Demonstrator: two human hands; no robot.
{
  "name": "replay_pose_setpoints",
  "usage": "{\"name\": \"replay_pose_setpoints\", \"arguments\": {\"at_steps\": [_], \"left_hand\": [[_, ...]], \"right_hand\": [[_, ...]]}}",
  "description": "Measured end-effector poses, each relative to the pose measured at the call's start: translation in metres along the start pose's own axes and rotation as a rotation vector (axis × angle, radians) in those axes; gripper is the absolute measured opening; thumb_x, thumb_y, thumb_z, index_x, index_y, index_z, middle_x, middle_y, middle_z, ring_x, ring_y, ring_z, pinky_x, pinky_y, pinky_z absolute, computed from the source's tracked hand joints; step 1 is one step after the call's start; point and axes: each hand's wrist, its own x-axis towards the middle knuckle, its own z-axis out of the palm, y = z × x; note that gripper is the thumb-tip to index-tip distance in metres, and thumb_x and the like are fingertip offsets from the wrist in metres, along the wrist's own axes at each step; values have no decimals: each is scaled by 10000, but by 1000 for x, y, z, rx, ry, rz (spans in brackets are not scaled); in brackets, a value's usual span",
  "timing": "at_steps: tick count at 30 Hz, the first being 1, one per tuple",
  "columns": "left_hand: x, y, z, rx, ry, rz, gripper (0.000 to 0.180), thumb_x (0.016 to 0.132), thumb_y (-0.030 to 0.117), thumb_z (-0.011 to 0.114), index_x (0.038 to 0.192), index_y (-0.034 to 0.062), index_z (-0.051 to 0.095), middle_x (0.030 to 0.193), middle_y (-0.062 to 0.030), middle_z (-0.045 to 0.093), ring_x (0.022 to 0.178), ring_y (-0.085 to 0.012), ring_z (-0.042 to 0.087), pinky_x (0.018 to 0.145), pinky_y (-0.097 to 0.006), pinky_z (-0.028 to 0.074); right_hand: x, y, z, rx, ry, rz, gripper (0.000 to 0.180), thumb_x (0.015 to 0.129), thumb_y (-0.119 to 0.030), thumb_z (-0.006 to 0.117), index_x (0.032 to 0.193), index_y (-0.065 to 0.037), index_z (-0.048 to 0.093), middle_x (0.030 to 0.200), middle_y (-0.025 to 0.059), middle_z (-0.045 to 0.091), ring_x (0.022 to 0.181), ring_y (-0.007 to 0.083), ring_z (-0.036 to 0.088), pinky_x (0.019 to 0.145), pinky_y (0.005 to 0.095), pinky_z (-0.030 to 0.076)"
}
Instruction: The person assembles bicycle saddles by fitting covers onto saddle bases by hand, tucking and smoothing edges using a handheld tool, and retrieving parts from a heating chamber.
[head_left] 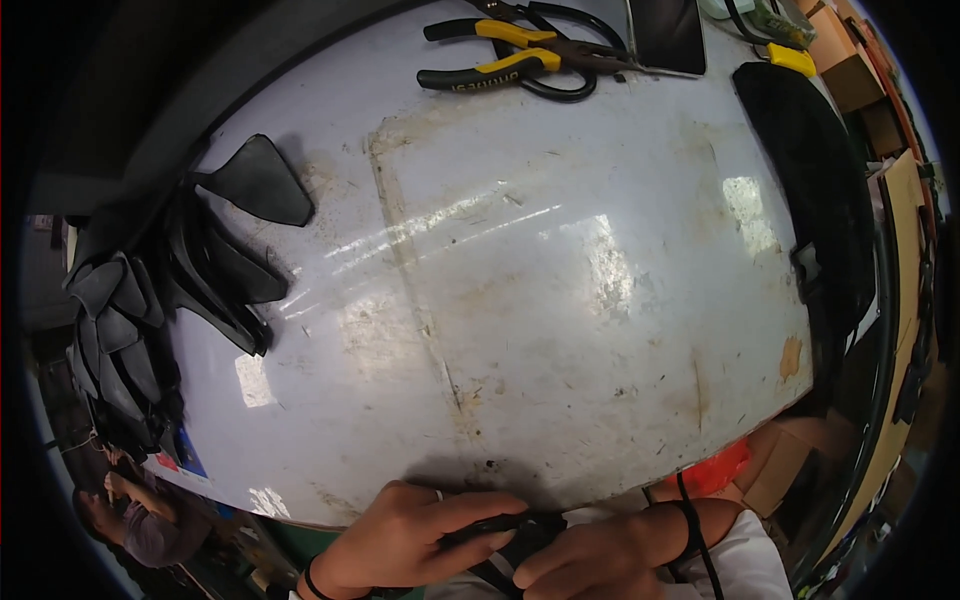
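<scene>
Black piece (pixel 522 535) in both closed hands (pixel 420 535)

brown cardboard boxes (pixel 850 70) far right, dark flat screen (pixel 667 35) top

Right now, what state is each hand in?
Left hand: closed on a small black part at the white table's near edge.
Right hand: closed on the same part.

**Around the white counter**

The scuffed white counter (pixel 520 290) carries yellow-handled pliers (pixel 500 55) at twelve o'clock, beside a dark flat tablet (pixel 668 35). At nine o'clock lies a fan of black rubber flaps (pixel 225 250). A black curved pad (pixel 810 190) lies along the three o'clock edge, cardboard boxes (pixel 850 60) beyond it.
</scene>
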Motion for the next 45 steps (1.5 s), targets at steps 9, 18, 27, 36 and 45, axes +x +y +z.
{"name": "replay_pose_setpoints", "arguments": {"at_steps": [9, 18, 27, 36, 45], "left_hand": [[-1, -5, 2, 9, -2, 23, 291, 882, 180, 807, 1163, 120, 761, 648, -69, 656, 499, -234, 606, 506, -318, 501], [0, 4, 7, 66, 65, 45, 282, 881, 212, 824, 1131, 96, 765, 700, -96, 696, 530, -257, 636, 531, -327, 509], [-66, 2, -14, -174, 408, 156, 384, 857, 85, 819, 1224, 11, 731, 874, -98, 778, 748, -152, 741, 711, -259, 566], [-97, 1, -18, -106, 661, 376, 350, 901, 133, 807, 1188, -10, 666, 1083, -142, 749, 849, -197, 730, 774, -292, 574], [-59, 16, 17, 61, 492, 468, 321, 933, 161, 732, 1237, 72, 677, 770, -119, 684, 595, -307, 654, 566, -385, 542]], "right_hand": [[-21, -10, 3, 81, 122, -17, 280, 991, -149, 684, 757, -10, 619, 688, 110, 556, 586, 268, 562, 544, 414, 466], [-30, -18, 41, 345, 945, 386, 310, 1082, -270, 510, 893, -24, 515, 787, 108, 510, 584, 224, 434, 575, 431, 356], [-32, -33, -5, -192, 567, 159, 424, 1074, -414, 547, 863, -47, 534, 748, 82, 552, 636, 218, 553, 669, 450, 508], [2, -41, -20, -680, 246, 335, 399, 848, -337, 866, 850, 24, 697, 713, 90, 647, 630, 258, 647, 622, 389, 559], [100, -34, 71, -152, -365, -174, 344, 933, -286, 776, 888, 24, 633, 739, 135, 633, 599, 269, 646, 616, 403, 591]]}}
